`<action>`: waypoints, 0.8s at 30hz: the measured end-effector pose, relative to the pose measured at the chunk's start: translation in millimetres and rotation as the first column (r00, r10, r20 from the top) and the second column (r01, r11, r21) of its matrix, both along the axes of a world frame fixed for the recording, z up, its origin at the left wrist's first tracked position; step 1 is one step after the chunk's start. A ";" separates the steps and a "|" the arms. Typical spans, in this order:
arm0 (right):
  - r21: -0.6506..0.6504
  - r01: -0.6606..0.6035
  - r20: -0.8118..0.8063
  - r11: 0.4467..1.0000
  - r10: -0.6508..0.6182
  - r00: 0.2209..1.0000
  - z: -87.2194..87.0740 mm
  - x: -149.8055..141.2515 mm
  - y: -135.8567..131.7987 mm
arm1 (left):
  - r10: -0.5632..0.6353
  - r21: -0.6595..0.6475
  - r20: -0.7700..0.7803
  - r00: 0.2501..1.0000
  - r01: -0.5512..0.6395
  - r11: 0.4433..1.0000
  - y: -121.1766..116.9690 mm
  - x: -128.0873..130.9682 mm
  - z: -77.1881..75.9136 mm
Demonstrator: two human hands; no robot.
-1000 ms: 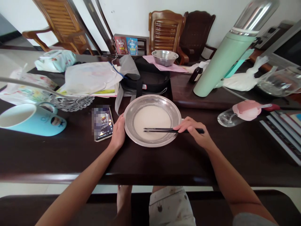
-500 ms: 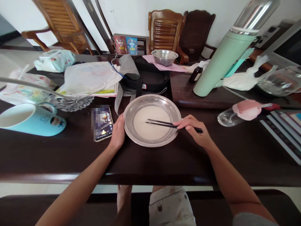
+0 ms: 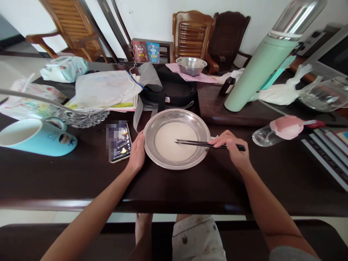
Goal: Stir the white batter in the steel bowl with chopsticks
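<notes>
A wide stainless-steel bowl [image 3: 200, 128] stands on the dark table with milky white liquid [image 3: 174, 150] in it. My left hand [image 3: 137, 154] is against the bowl's left side, fingers curled around the rim and partly hidden. Between the fingers of my right hand [image 3: 234, 149], to the right of the bowl, is a pair of black chopsticks [image 3: 193, 144]. They lie nearly level, close together, tips over the middle of the liquid. Whether the tips touch it I cannot tell. A phone [image 3: 121, 143] with a lit screen lies just left of my left hand.
At the left are a light-blue mug [image 3: 40, 139] and a cut-glass dish [image 3: 84, 119]. Behind the bowl sits a black bag [image 3: 171, 90], with a small metal bowl [image 3: 191, 67] beyond. Rightward are a green thermos [image 3: 258, 72], a pink-lidded cup [image 3: 286, 127] and stacked books [image 3: 326, 156].
My right hand has drawn the chopsticks to the right, and their tips have shifted rightward over the liquid. My left hand still holds the bowl's side.
</notes>
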State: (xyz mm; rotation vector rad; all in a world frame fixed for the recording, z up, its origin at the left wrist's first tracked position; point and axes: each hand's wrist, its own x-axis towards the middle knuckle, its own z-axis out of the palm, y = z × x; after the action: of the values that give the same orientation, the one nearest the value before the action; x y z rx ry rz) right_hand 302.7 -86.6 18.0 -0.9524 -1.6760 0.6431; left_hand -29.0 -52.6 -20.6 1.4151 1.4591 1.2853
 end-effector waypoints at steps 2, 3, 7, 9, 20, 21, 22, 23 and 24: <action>-0.002 -0.004 -0.048 1.000 0.004 0.999 -0.4 0.7 -0.6 | -0.003 0.001 0.007 1.000 0.003 1.000 0.3 -0.5 -0.6; -0.011 -0.033 -0.041 0.999 0.033 0.999 -0.4 0.0 -0.7 | -0.004 0.003 0.005 1.000 0.004 1.000 0.3 -0.7 -0.6; -0.059 -0.144 0.089 0.988 0.149 0.985 -0.1 -4.6 -0.2 | -0.008 0.023 -0.011 1.000 0.008 1.000 0.4 -0.3 0.1; -0.053 -0.105 0.104 0.993 0.110 0.988 -0.5 -4.0 0.3 | -0.006 0.022 -0.009 1.000 0.006 1.000 0.5 0.0 -0.3; -0.048 -0.127 0.120 0.991 0.132 0.984 1.1 -3.0 0.2 | 0.000 0.007 -0.040 0.999 0.001 1.000 -0.8 0.2 3.8; -0.038 -0.108 0.126 0.993 0.112 0.986 1.2 -2.0 0.3 | 0.002 0.008 -0.045 0.999 -0.002 1.000 -0.9 0.4 4.1; -0.021 -0.079 0.112 0.997 0.081 0.990 1.1 -0.6 0.4 | 0.003 0.008 -0.048 0.999 -0.003 1.000 -0.9 0.4 4.1; -0.001 -0.052 0.078 0.999 0.052 0.996 0.8 1.1 0.4 | -0.001 0.005 -0.048 0.999 0.001 1.000 -0.9 0.4 3.8; 0.016 -0.036 0.033 0.999 0.035 0.999 0.3 2.7 0.3 | -0.005 0.001 -0.046 0.999 0.005 1.000 -0.7 0.3 3.3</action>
State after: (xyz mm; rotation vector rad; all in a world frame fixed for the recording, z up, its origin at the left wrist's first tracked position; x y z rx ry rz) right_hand 305.4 -86.3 18.3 -0.9279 -1.7280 0.6391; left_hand -28.8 -53.3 -17.3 1.4570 1.4844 1.2589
